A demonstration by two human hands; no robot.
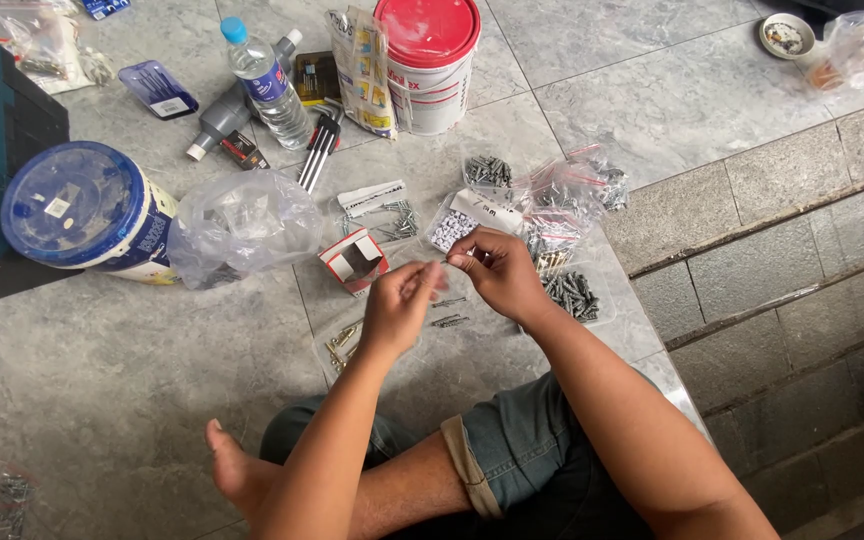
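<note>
Two hands: left hand and right hand pinch one small fastener together; two loose anchors on floor; two buckets.

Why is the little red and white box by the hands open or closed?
Open. The small red and white box lies on the tiled floor with its flaps spread and its hollow inside showing.

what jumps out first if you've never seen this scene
The two hands meet at the centre: left hand and right hand pinch a small fastener above loose screws on the grey tile floor. Behind them stand a red-lidded white bucket and, far left, a blue-lidded tub.
</note>
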